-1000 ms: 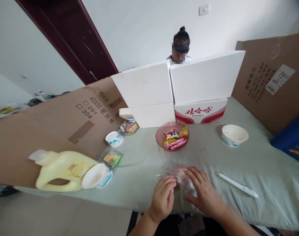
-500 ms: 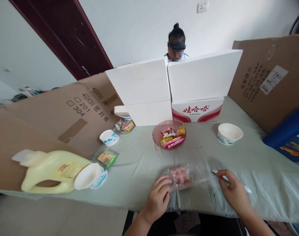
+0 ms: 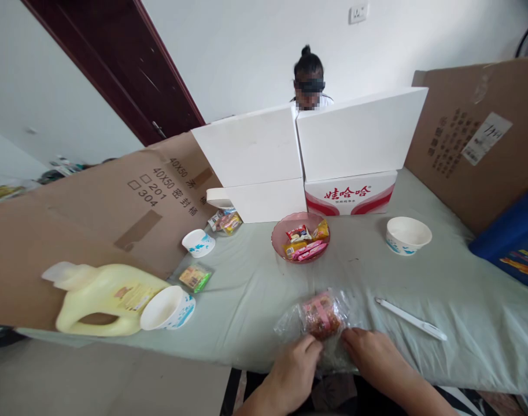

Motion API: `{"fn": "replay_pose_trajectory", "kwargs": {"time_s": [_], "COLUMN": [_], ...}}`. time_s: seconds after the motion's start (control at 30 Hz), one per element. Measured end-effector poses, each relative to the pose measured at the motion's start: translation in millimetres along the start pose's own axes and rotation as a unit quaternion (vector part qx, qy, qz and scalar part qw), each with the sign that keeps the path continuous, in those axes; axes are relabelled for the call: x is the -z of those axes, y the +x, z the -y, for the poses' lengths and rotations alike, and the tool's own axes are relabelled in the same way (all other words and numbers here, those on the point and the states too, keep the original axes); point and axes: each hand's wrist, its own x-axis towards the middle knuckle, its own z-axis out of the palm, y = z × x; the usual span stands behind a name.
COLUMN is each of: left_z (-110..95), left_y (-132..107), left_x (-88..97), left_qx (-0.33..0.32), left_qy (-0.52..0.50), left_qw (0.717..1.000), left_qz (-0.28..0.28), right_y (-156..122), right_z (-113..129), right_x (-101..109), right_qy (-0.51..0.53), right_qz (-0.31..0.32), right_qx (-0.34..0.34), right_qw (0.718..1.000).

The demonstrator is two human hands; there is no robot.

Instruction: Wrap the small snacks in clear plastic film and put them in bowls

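- Head view: the left hand [image 3: 296,365] has its fingers bent close together, fingertips at the near edge of a clear plastic packet [image 3: 322,315].
- The right hand [image 3: 371,349] is likewise narrow, fingers curled at the packet's near right corner; whether either hand pinches the film, I cannot tell.
- The packet lies on the cloth-covered table [image 3: 242,312] just beyond both hands, its reddish-brown contents showing under a pink band. Its long axis seems to run crosswise, from loose film beyond the left hand toward the right, right end slightly farther off.
- It should handle light and soft, its film slick and crinkly, the contents possibly crushable; loose film at the ends looks the safest hold.
- Beyond the right hand, to its right, a slim white tool [image 3: 412,319] slants, far end leftward.
- Farther ahead of the left hand, a pink bowl [image 3: 281,242] holds wrapped snacks [image 3: 309,249].
- White boxes [image 3: 354,136] stand behind it.
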Motion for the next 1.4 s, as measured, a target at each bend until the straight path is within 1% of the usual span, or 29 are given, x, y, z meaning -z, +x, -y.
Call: {"fn": "replay_pose_trajectory", "kwargs": {"time_s": [0.03,0.1,0.17,0.2,0.23,0.3,0.37,0.4,0.47,0.53,0.63,0.7,0.77,0.83,0.9,0.97,1.03,1.13,1.2,1.23,1.27,1.33,1.4], "left_z": [2,7,11,13,15,18,21,22,24,24,18,14,13,16,23,34,48,69,81,85,89,96,102], "left_y": [3,11,19,23,28,39,50,55,61,62,57,54,54,57,61,66,69,68,63,60,57,54,60], "left_x": [0.0,1.1,2.8,3.8,4.8,6.5,7.3,7.1,5.5,3.0,1.2,4.2,11.3,21.0,29.6,33.8,32.3,25.2,24.4,26.8,31.3,46.0,65.4], "left_qx": [0.016,0.034,0.042,0.043,0.04,0.034,0.039,0.051,0.079,0.085,0.059,0.057,0.059,0.047,0.042,0.071,0.127,0.183,0.192,0.193,0.195,0.198,0.195], "left_qy": [0.0,0.005,0.02,0.025,0.027,0.021,0.009,0.006,0.01,0.02,0.025,0.005,-0.033,-0.076,-0.133,-0.214,-0.297,-0.42,-0.498,-0.525,-0.543,-0.558,-0.532], "left_qw": [0.999,0.995,0.988,0.986,0.985,0.988,0.994,0.995,0.994,0.992,0.993,0.995,0.996,0.996,0.99,0.974,0.946,0.888,0.843,0.825,0.81,0.788,0.783], "left_qz": [-0.027,-0.089,-0.145,-0.162,-0.167,-0.146,-0.105,-0.088,-0.076,-0.088,-0.103,-0.082,-0.052,-0.026,0.004,0.03,0.022,-0.035,-0.066,-0.083,-0.106,-0.166,-0.257], "right_y": [0,-2,-2,-1,0,7,16,21,29,33,33,31,29,29,29,30,31,32,32,32,32,31,31], "right_z": [-2,-6,-11,-12,-13,-12,-13,-14,-19,-27,-38,-41,-41,-39,-37,-35,-35,-36,-37,-38,-38,-38,-39], "right_x": [-6,-15,-21,-22,-22,-21,-20,-21,-27,-38,-56,-63,-65,-64,-62,-61,-61,-63,-65,-66,-67,-67,-67], "right_qy": [-0.03,-0.074,-0.094,-0.096,-0.09,-0.059,-0.016,0.003,0.019,0.008,-0.017,-0.027,-0.032,-0.033,-0.033,-0.039,-0.051,-0.068,-0.077,-0.08,-0.082,-0.08,-0.078], "right_qz": [0.01,-0.003,-0.04,-0.062,-0.09,-0.153,-0.209,-0.228,-0.249,-0.263,-0.27,-0.265,-0.26,-0.261,-0.263,-0.263,-0.266,-0.279,-0.286,-0.287,-0.287,-0.284,-0.277], "right_qx": [-0.029,-0.082,-0.117,-0.122,-0.117,-0.079,-0.019,0.007,0.036,0.037,0.021,0.019,0.023,0.024,0.024,0.019,0.012,0.014,0.019,0.021,0.022,0.021,0.017], "right_qw": [0.999,0.994,0.988,0.986,0.985,0.983,0.978,0.974,0.968,0.964,0.963,0.964,0.965,0.964,0.964,0.964,0.963,0.958,0.955,0.954,0.954,0.955,0.957]}}
